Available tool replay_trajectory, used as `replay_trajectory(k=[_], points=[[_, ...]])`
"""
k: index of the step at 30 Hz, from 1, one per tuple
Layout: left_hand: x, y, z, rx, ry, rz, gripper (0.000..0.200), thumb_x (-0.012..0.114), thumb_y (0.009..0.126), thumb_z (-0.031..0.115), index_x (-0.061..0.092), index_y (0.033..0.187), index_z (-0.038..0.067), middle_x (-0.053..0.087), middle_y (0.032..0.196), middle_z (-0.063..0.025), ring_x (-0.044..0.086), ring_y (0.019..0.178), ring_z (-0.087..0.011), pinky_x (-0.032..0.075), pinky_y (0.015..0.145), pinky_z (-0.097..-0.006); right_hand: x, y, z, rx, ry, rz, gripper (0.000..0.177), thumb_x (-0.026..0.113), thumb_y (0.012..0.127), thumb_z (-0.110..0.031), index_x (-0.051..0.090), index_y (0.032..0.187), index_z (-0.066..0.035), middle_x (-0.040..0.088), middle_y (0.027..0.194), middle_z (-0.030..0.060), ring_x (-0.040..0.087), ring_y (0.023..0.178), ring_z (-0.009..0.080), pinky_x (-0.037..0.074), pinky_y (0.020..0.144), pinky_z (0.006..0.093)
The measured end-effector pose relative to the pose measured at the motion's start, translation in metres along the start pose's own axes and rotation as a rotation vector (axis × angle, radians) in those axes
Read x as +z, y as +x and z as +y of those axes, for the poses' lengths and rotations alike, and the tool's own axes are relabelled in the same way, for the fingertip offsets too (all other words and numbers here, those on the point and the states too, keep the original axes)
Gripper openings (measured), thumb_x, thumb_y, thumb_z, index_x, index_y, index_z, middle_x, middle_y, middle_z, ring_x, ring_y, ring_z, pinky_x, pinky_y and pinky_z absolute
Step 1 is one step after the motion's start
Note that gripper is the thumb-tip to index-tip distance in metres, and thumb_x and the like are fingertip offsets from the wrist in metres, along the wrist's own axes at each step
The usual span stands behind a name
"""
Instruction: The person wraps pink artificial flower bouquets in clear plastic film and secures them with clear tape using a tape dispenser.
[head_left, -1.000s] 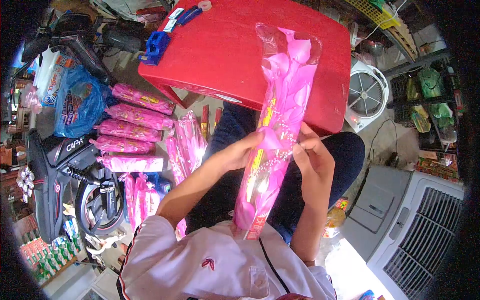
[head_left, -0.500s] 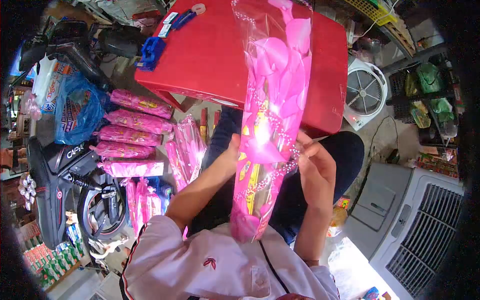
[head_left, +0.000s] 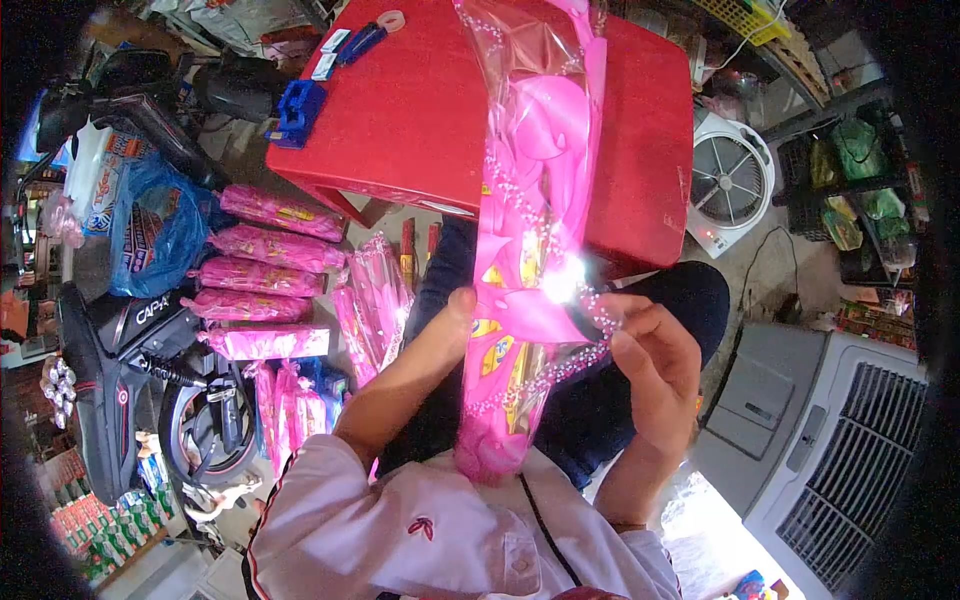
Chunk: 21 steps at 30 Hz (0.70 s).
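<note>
A long pink flower-shaped package in clear plastic [head_left: 540, 130] stands tilted in front of my chest, its lower end near my shirt. Pink flower shapes and yellow labels show through the plastic. My left hand [head_left: 460, 312] grips it from the left side, the thumb on its edge and most fingers hidden behind. A string of small pink beads [head_left: 545, 380] winds across the package. At its right side, my right hand [head_left: 655, 365] has thumb and fingertips pinched on the string, pulling a loop outward. Bright glare hides part of the plastic beside those fingertips.
Beyond the package is a red table [head_left: 400, 120] with a blue tape dispenser [head_left: 298, 112] at its left edge. Several pink wrapped packages [head_left: 275, 250] lie left, beside a scooter [head_left: 95, 400]. A box fan [head_left: 730, 175] and an air cooler [head_left: 840, 450] stand right.
My right hand has moved right and slightly down, drawing the bead string away from the package. The package has turned and shifted slightly left, with my left hand still gripping its side.
</note>
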<state>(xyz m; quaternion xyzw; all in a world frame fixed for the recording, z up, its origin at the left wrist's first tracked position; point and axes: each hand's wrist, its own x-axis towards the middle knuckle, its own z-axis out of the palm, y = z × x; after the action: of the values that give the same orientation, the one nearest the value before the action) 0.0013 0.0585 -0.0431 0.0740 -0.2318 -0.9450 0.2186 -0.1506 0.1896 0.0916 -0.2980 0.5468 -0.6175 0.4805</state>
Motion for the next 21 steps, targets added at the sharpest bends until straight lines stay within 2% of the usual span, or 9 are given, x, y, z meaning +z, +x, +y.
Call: replay_trajectory(k=[6,8,9,12,15,18,19,21], points=[[-0.008,-0.004,0.0,-0.129,-0.082,-0.077,0.119,0.084,0.059,0.064,0.034,0.147,0.001,0.052,0.137,-0.0182,0.054,0.127,-0.0338,0.044,0.108,-0.0491,0.007,-0.012,-0.008,0.0,0.108,0.013,0.006,0.062,0.091,-0.001,0.057,0.088,0.002,0.067,0.117,0.0196,0.062,0.106,0.0203,0.044,0.095,0.0333],[-0.021,-0.009,-0.01,-0.197,-0.115,0.04,0.111,0.085,0.065,0.055,0.033,0.147,-0.001,0.053,0.135,-0.0192,0.053,0.127,-0.0347,0.042,0.109,-0.0495,0.013,-0.015,-0.014,-0.001,0.11,0.029,0.006,0.061,0.09,-0.001,0.057,0.088,0.002,0.067,0.117,0.0208,0.063,0.105,0.0213,0.044,0.095,0.0333],[-0.023,-0.003,-0.011,-0.169,-0.069,-0.003,0.105,0.083,0.069,0.048,0.033,0.147,-0.002,0.052,0.137,-0.0199,0.053,0.128,-0.0358,0.04,0.111,-0.0499,0.015,-0.015,-0.016,-0.006,0.112,0.038,0.006,0.061,0.09,-0.001,0.057,0.088,0.002,0.067,0.117,0.0211,0.063,0.105,0.0216,0.044,0.095,0.0328],[-0.024,-0.005,-0.012,-0.168,-0.2,0.023,0.094,0.079,0.079,0.026,0.026,0.151,-0.002,0.047,0.144,-0.0215,0.051,0.13,-0.0331,0.039,0.113,-0.0463,0.013,-0.015,-0.012,0.013,0.117,0.063,0.007,0.061,0.09,-0.002,0.056,0.087,0.001,0.068,0.116,0.0205,0.063,0.105,0.0209,0.044,0.094,0.0312],[-0.035,-0.006,-0.019,-0.156,-0.186,0.018,0.09,0.075,0.081,0.035,0.029,0.15,-0.001,0.048,0.143,-0.0217,0.052,0.129,-0.0343,0.039,0.112,-0.0478,0.008,-0.012,-0.004,0.003,0.169,0.04,0.007,0.062,0.09,-0.003,0.056,0.087,0.0,0.068,0.114,0.0191,0.063,0.105,0.0197,0.044,0.093,0.0296],[-0.038,0.002,-0.015,-0.165,-0.208,0.107,0.107,0.075,0.071,0.06,0.031,0.15,0.002,0.044,0.147,-0.0214,0.054,0.125,-0.0351,0.041,0.109,-0.0514,0.002,-0.008,0.003,0.014,0.243,-0.005,0.007,0.061,0.09,-0.004,0.055,0.088,-0.001,0.068,0.113,0.0178,0.063,0.104,0.0188,0.044,0.092,0.0298],[-0.033,0.003,-0.013,-0.106,-0.186,0.091,0.112,0.071,0.069,0.071,0.031,0.15,0.005,0.047,0.143,-0.0196,0.053,0.125,-0.0355,0.044,0.106,-0.0516,0.001,-0.005,0.005,0.023,0.271,-0.022,0.007,0.061,0.091,-0.005,0.055,0.089,-0.001,0.068,0.113,0.0175,0.063,0.104,0.0185,0.045,0.092,0.0301],[-0.03,0.003,-0.008,-0.02,-0.192,-0.018,0.115,0.07,0.067,0.075,0.031,0.15,0.006,0.048,0.14,-0.0182,0.051,0.126,-0.0364,0.046,0.105,-0.0517,-0.004,0.002,0.01,0.002,0.357,-0.095,0.009,0.06,0.092,-0.006,0.053,0.091,-0.001,0.067,0.114,0.0213,0.064,0.107,0.0234,0.046,0.096,0.0342]])
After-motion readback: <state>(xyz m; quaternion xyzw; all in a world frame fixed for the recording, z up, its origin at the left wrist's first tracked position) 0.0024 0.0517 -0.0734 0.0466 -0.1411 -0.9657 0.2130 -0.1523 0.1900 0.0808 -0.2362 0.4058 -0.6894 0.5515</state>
